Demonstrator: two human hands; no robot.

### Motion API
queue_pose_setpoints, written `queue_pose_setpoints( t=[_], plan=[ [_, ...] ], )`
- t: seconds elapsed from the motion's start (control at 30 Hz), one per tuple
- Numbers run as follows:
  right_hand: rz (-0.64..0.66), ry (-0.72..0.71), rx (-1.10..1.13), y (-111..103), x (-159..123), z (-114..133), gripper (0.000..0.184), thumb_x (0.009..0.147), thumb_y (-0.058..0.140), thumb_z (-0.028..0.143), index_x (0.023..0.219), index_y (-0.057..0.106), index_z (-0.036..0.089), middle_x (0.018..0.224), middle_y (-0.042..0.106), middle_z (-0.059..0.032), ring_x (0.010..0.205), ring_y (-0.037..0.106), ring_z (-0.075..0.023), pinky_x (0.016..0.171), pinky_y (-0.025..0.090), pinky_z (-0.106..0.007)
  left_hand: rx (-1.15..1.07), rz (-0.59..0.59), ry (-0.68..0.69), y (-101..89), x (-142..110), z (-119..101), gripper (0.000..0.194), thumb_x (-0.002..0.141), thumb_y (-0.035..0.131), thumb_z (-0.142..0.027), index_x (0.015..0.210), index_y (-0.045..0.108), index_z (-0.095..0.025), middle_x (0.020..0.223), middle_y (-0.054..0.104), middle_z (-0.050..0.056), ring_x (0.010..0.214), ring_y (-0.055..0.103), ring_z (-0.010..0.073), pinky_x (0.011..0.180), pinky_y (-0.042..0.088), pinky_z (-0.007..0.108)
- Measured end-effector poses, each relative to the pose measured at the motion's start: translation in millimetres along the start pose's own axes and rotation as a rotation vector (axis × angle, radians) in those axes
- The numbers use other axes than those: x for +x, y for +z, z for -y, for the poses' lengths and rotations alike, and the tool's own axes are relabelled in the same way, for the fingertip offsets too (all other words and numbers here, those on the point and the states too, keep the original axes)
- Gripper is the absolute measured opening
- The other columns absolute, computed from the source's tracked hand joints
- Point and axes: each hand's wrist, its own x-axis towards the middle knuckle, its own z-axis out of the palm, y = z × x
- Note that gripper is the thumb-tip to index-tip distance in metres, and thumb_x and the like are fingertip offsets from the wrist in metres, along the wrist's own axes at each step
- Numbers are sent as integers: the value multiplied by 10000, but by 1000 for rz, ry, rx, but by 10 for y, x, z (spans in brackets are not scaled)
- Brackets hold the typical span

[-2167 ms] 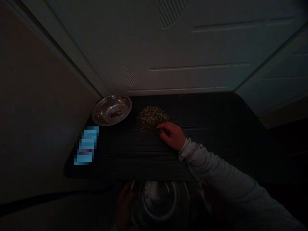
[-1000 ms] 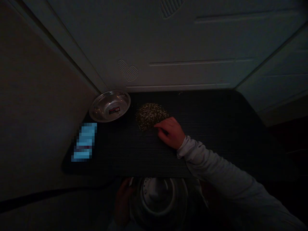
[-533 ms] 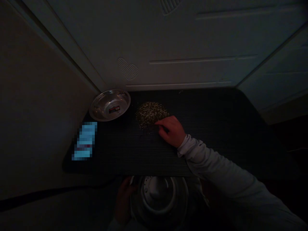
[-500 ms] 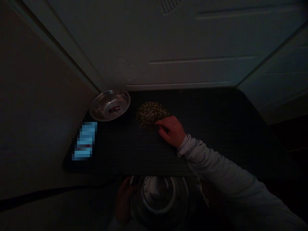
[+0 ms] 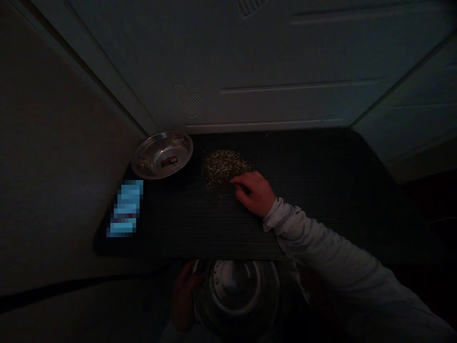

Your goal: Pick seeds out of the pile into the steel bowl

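Note:
My right hand [image 5: 255, 191] is at the near right edge of a pile of small mixed light and dark grains [image 5: 224, 166] on a dark table. Its index finger reaches onto the pile, the thumb sits slightly apart below it, and the other fingers look curled. No object shows between the fingertips. Below the table's front edge, my left hand [image 5: 185, 293] grips the left rim of a round shiny metal vessel [image 5: 235, 305] with several small holes. Deep shadow covers much of that hand.
A shallow steel bowl [image 5: 162, 155] with a label inside stands at the table's back left. In front of it lies a lit, pixelated phone-like screen [image 5: 124, 208]. The dark ribbed tabletop [image 5: 314, 166] meets a pale panel [image 5: 285, 57] behind. A dark strap [image 5: 78, 286] crosses the lower left.
Hardly anything differs. Both hands keep their places, and the view has shifted very slightly.

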Motion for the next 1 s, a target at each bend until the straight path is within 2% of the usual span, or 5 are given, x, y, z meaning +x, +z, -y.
queue_pose_setpoints(
  t=[0.33, 0.57, 0.7, 1.0],
  plan=[
    [-3, 34, -13, 10, 3, -12, 194, 705, 438, 150, 851, 564, 174, 757, 600, -27, 721, 526, -138, 687, 380, -285, 11, 57, 17, -18, -13, -5, 230, 478, 578, -208, 703, 599, -170, 721, 670, 3, 744, 586, 233, 635, 418, 300],
    [5, 29, 2, -1, 0, -1, 190, 707, 438, 160, 852, 560, 177, 740, 590, -21, 697, 515, -132, 675, 384, -276, 23, 15, -4, -15, -2, 4, 285, 446, 587, -200, 727, 605, -156, 711, 668, 13, 751, 583, 250, 651, 419, 323],
    [8, 37, 0, 7, -3, -1, 191, 704, 440, 151, 849, 564, 167, 733, 590, -26, 692, 513, -133, 667, 387, -272, 11, 20, 1, -6, -12, 1, 254, 458, 582, -205, 708, 599, -168, 760, 670, 8, 780, 580, 237, 646, 418, 301],
    [14, 67, 14, 15, 4, -3, 193, 702, 436, 150, 847, 561, 174, 756, 596, -25, 705, 524, -134, 676, 394, -276, 12, 9, -20, 26, -34, -51, 242, 433, 583, -208, 672, 606, -176, 637, 661, -8, 713, 585, 233, 620, 420, 305]
  ],
)
